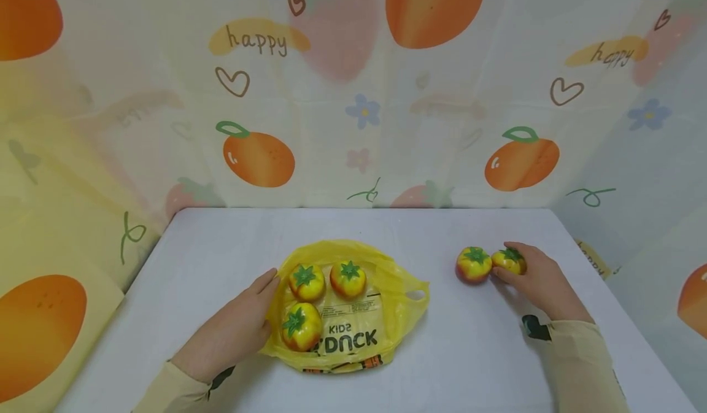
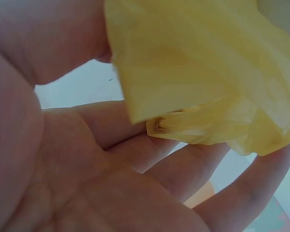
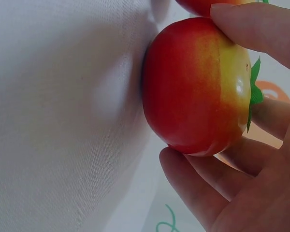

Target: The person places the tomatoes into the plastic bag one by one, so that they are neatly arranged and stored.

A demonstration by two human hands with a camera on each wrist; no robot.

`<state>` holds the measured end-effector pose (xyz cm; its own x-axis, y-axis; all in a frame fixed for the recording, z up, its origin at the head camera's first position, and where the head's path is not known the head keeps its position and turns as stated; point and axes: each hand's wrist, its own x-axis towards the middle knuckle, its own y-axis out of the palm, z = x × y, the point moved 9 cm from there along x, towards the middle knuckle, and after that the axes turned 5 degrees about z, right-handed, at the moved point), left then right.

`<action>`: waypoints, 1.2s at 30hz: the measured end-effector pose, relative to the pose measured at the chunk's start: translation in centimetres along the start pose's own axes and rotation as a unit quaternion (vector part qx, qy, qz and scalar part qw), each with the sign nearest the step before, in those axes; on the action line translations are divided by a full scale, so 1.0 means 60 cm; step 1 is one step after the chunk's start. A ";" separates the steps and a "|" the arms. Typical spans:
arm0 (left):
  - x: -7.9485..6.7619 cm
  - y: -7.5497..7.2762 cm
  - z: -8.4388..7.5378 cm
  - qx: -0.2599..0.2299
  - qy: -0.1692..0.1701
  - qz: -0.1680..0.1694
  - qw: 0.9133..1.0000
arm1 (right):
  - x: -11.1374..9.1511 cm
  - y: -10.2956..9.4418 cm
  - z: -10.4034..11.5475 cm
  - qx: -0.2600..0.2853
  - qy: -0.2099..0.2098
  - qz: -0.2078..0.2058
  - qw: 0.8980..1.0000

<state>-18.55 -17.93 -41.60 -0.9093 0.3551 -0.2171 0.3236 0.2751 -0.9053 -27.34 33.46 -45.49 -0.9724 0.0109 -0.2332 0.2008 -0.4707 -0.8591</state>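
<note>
A yellow plastic bag (image 1: 405, 333) with dark print lies spread on the table, with three red-and-yellow tomatoes (image 1: 348, 279) on it, each with a green star-shaped top. At the bag's left edge my left hand (image 1: 240, 321) rests, its long fingers extended against the plastic. In the left wrist view the bag's wall (image 2: 193, 63) hangs between thumb and fingers, which stand well apart. Over on the right, my right hand (image 1: 544, 281) grips a tomato (image 3: 193, 92) between thumb and fingers, on the tabletop. Another tomato (image 1: 474, 265) sits right beside it on the left.
A white cloth covers the table (image 1: 442, 364). Behind and at both sides hangs a curtain (image 1: 320, 149) printed with fruit, hearts and flowers. The bag's handle hole (image 1: 415, 294) faces right, toward the two loose tomatoes.
</note>
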 end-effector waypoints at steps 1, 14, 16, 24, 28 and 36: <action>0.001 0.000 0.000 -0.001 -0.002 0.003 1.000 | -0.001 0.000 0.000 -0.001 0.001 0.000 1.000; -0.004 -0.004 -0.004 0.002 0.006 -0.006 1.000 | -0.018 -0.033 0.000 -0.006 0.003 -0.011 1.000; -0.005 -0.005 -0.005 0.002 0.009 -0.007 1.000 | -0.022 -0.039 0.007 -0.008 -0.002 -0.017 1.000; -0.004 -0.005 -0.004 -0.004 0.002 0.000 1.000 | -0.035 -0.056 0.044 -0.018 -0.037 -0.037 0.998; -0.005 -0.005 -0.005 -0.006 0.001 0.000 1.000 | -0.041 -0.061 0.061 -0.023 -0.051 -0.044 0.997; -0.005 -0.010 -0.007 0.000 0.011 -0.011 1.000 | -0.056 -0.065 0.093 -0.025 -0.078 -0.052 0.995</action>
<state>-18.35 -17.81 -40.86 -0.9103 0.3686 -0.1886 0.3031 0.2829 -0.9100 -25.53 30.33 -38.79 -0.9941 -0.0811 -0.0715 0.0996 -0.4296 -0.8975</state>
